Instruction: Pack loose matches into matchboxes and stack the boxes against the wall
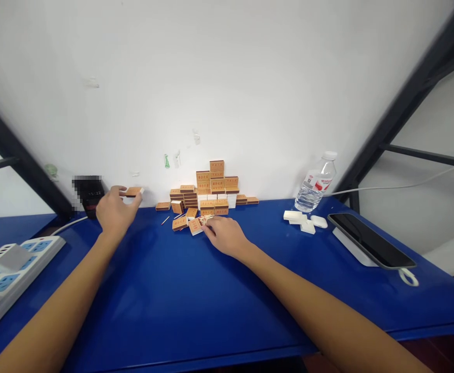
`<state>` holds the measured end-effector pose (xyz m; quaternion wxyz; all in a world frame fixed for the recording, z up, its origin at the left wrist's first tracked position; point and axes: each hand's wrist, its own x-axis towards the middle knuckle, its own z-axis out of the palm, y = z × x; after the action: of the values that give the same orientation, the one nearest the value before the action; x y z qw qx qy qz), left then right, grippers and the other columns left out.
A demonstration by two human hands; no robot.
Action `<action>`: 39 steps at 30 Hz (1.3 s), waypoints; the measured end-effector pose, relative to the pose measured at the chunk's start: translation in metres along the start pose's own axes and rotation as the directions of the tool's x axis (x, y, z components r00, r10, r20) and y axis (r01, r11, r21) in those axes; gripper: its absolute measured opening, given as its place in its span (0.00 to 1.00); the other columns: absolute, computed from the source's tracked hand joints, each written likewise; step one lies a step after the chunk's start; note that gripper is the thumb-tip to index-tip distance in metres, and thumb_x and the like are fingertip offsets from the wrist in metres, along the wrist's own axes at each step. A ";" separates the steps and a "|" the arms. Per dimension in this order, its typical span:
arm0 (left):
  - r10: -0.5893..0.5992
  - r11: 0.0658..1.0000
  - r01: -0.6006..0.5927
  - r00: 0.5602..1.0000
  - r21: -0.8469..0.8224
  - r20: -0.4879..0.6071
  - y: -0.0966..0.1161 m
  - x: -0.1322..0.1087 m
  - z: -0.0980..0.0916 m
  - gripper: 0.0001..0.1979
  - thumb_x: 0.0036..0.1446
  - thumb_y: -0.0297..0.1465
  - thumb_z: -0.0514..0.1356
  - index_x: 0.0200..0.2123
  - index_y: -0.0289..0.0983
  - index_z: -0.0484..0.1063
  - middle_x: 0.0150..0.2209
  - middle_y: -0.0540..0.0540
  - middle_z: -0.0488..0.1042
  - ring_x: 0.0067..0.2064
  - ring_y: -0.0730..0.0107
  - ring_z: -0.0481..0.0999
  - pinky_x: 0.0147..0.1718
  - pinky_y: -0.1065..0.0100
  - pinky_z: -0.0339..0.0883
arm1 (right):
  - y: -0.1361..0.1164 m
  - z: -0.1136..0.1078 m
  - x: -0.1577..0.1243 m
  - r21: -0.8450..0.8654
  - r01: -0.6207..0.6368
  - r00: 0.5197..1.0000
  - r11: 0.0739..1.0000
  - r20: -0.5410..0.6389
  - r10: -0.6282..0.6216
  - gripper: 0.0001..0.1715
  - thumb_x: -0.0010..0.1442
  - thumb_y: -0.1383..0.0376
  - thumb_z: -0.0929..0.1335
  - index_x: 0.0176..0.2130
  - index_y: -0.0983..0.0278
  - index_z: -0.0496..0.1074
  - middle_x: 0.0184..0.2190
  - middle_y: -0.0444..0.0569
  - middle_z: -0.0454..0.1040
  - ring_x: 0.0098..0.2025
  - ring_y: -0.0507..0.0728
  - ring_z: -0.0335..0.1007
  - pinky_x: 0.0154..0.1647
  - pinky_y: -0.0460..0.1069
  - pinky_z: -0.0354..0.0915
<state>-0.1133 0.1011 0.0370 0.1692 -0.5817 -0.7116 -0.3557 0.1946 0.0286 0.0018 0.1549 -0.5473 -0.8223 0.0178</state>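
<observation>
My left hand [116, 210] is raised at the left near the wall, its thumb and fingers closed on the sides of a matchbox [135, 191]. My right hand [227, 235] rests low over the table, fingers curled at the end of a partly open matchbox [195, 227] with match heads showing. Its fingertips partly hide that box's tray. Behind it stands a stepped stack of matchboxes [211, 184] against the wall. Several loose matchboxes [180, 223] lie in front and to the left of the stack. A single match [165, 220] lies on the blue table [164, 305].
At the right are a water bottle [317, 184], small white blocks [294, 216], a white case [319, 221] and a phone [370, 239] on a white stand. A power strip [20, 274] lies at the left, with a dark clock display [90, 192] behind it.
</observation>
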 end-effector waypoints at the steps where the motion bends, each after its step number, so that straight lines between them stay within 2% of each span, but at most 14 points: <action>1: 0.014 0.999 -0.014 1.000 -0.031 -0.003 0.009 -0.001 -0.003 0.26 0.62 0.50 0.61 0.54 0.38 0.73 0.45 0.37 0.82 0.47 0.46 0.81 0.45 0.56 0.71 | 0.000 0.000 0.000 0.001 -0.001 1.000 1.000 -0.001 0.001 0.23 0.77 0.56 0.59 0.46 0.63 0.79 0.48 0.53 0.82 0.47 0.60 0.79 0.46 0.51 0.68; 3: 0.108 0.991 -0.106 0.994 -0.079 0.033 0.027 -0.004 -0.006 0.25 0.60 0.50 0.64 0.53 0.39 0.74 0.44 0.38 0.82 0.48 0.45 0.81 0.47 0.56 0.70 | -0.001 0.000 -0.001 0.002 0.002 1.000 1.000 -0.002 -0.002 0.23 0.77 0.56 0.59 0.46 0.63 0.79 0.48 0.54 0.82 0.47 0.60 0.79 0.45 0.51 0.68; 6: 0.094 0.981 -0.092 0.996 -0.172 0.005 0.053 -0.003 -0.001 0.24 0.60 0.48 0.65 0.52 0.38 0.74 0.43 0.38 0.82 0.47 0.46 0.81 0.46 0.55 0.69 | -0.002 0.000 -0.002 0.002 0.012 1.000 1.000 -0.004 -0.012 0.23 0.77 0.56 0.59 0.47 0.62 0.79 0.48 0.53 0.82 0.47 0.60 0.79 0.45 0.51 0.68; 8: 0.102 0.973 -0.094 0.994 -0.210 0.025 0.066 0.000 0.007 0.23 0.60 0.47 0.66 0.51 0.37 0.75 0.44 0.38 0.82 0.46 0.47 0.81 0.45 0.55 0.69 | -0.002 0.000 -0.003 -0.001 0.019 1.000 1.000 -0.006 -0.019 0.24 0.77 0.56 0.59 0.47 0.62 0.79 0.48 0.53 0.82 0.47 0.60 0.79 0.46 0.51 0.68; 13: 0.158 0.962 -0.131 0.983 -0.240 0.095 0.078 0.001 0.026 0.20 0.59 0.45 0.68 0.48 0.37 0.76 0.45 0.37 0.81 0.46 0.50 0.80 0.45 0.57 0.69 | -0.002 0.000 -0.002 -0.005 0.029 1.000 1.000 -0.009 -0.029 0.25 0.77 0.56 0.58 0.48 0.62 0.80 0.47 0.54 0.82 0.46 0.60 0.79 0.46 0.51 0.68; 17: 0.133 0.967 -0.101 0.983 -0.235 0.123 0.078 -0.003 0.034 0.17 0.60 0.44 0.69 0.45 0.39 0.77 0.43 0.42 0.82 0.43 0.56 0.81 0.42 0.60 0.69 | -0.002 0.001 -0.002 -0.005 0.026 1.000 1.000 -0.013 -0.026 0.25 0.77 0.55 0.58 0.48 0.62 0.80 0.48 0.53 0.82 0.46 0.60 0.79 0.46 0.51 0.69; 22: 0.141 0.966 -0.104 0.980 -0.238 0.141 0.062 0.000 0.034 0.19 0.61 0.47 0.67 0.47 0.39 0.77 0.43 0.43 0.83 0.42 0.58 0.82 0.40 0.62 0.70 | -0.003 0.001 -0.002 -0.004 0.018 1.000 1.000 -0.015 -0.018 0.24 0.77 0.56 0.59 0.47 0.63 0.80 0.47 0.53 0.82 0.45 0.59 0.79 0.45 0.51 0.69; 24: 0.137 0.979 -0.100 0.970 -0.180 0.203 0.046 0.001 0.033 0.22 0.62 0.51 0.64 0.45 0.40 0.77 0.43 0.43 0.84 0.42 0.55 0.82 0.40 0.60 0.70 | -0.003 0.001 -0.002 0.000 0.020 1.000 1.000 -0.017 -0.020 0.23 0.77 0.56 0.59 0.47 0.62 0.79 0.47 0.52 0.82 0.45 0.59 0.79 0.44 0.51 0.69; 27: 0.176 0.984 -0.148 0.912 -0.103 0.371 0.018 0.000 0.034 0.23 0.60 0.54 0.62 0.41 0.40 0.78 0.41 0.41 0.84 0.44 0.49 0.82 0.39 0.58 0.70 | -0.003 0.002 -0.002 0.007 0.019 1.000 1.000 -0.020 -0.019 0.22 0.77 0.56 0.60 0.45 0.62 0.79 0.47 0.51 0.82 0.45 0.59 0.79 0.43 0.51 0.68; 31: 0.250 0.968 -0.211 0.860 -0.136 0.444 -0.011 -0.004 0.040 0.20 0.57 0.51 0.65 0.40 0.41 0.79 0.42 0.42 0.84 0.44 0.51 0.82 0.39 0.59 0.70 | -0.001 0.004 -0.002 0.016 0.017 1.000 1.000 -0.022 -0.017 0.21 0.77 0.57 0.60 0.44 0.62 0.78 0.46 0.50 0.82 0.44 0.58 0.79 0.41 0.50 0.66; 34: 0.290 0.956 -0.238 0.844 -0.170 0.451 -0.019 -0.004 0.045 0.18 0.57 0.48 0.65 0.40 0.41 0.80 0.41 0.43 0.84 0.42 0.52 0.82 0.39 0.60 0.71 | -0.001 0.005 -0.002 0.020 0.016 1.000 1.000 -0.017 -0.015 0.20 0.77 0.57 0.60 0.43 0.62 0.77 0.45 0.50 0.82 0.44 0.58 0.78 0.42 0.49 0.65; 36: 0.308 0.950 -0.250 0.854 -0.189 0.419 -0.018 -0.004 0.049 0.21 0.58 0.49 0.64 0.45 0.40 0.79 0.45 0.40 0.83 0.44 0.51 0.82 0.42 0.58 0.72 | -0.001 0.005 -0.001 0.021 0.013 1.000 1.000 -0.018 -0.013 0.19 0.76 0.57 0.60 0.43 0.61 0.77 0.46 0.50 0.82 0.44 0.57 0.78 0.42 0.49 0.65; 39: 0.366 0.927 -0.297 0.853 -0.231 0.372 -0.011 -0.004 0.056 0.28 0.59 0.52 0.62 0.54 0.37 0.76 0.52 0.36 0.80 0.51 0.47 0.79 0.51 0.54 0.71 | -0.001 0.005 -0.001 0.022 0.008 1.000 1.000 -0.024 -0.007 0.19 0.76 0.57 0.61 0.43 0.61 0.77 0.45 0.50 0.82 0.43 0.57 0.78 0.40 0.49 0.64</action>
<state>-0.1133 0.1367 -0.0081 0.0272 -0.7690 -0.5879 -0.2494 0.1926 0.0281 -0.0028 0.1707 -0.5426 -0.8222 0.0196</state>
